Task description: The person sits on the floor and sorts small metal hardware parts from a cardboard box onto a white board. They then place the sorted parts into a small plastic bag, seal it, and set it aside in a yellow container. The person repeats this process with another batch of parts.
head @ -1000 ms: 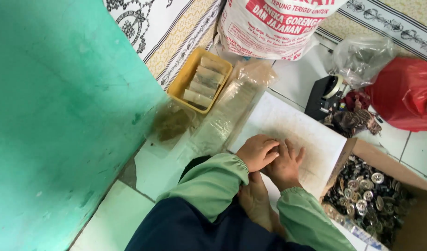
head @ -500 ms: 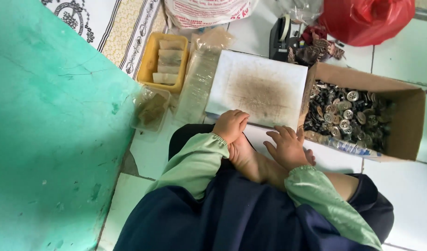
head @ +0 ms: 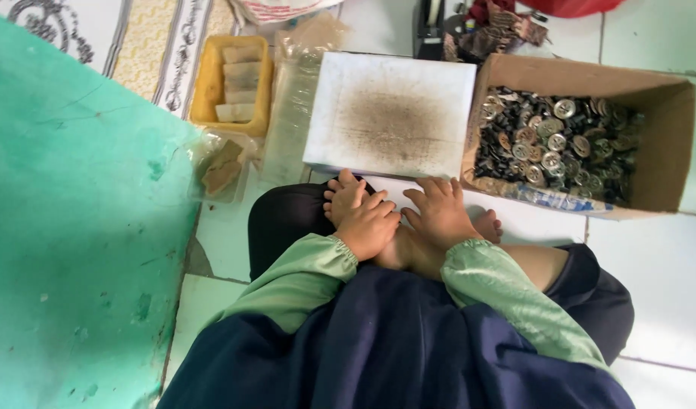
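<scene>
I sit cross-legged on a white tiled floor. My left hand (head: 368,223) is curled loosely over my bare foot, holding nothing. My right hand (head: 440,212) lies flat with fingers spread on my other foot, just short of a white foam block (head: 393,113) with a dark stained centre. To the block's right stands a cardboard box (head: 662,144) full of small round metal pieces (head: 549,144). Green sleeves and dark blue cloth cover my arms and lap.
A yellow tray (head: 204,83) with pale rectangular pieces lies at the upper left, beside clear plastic bags (head: 291,113). A green wall (head: 75,250) fills the left side. A tape dispenser (head: 431,23) and a red bag (head: 568,6) sit behind the box.
The view has tilted down and the scene shifted lower. My hands have drawn back from the foam block and settled on my feet.
</scene>
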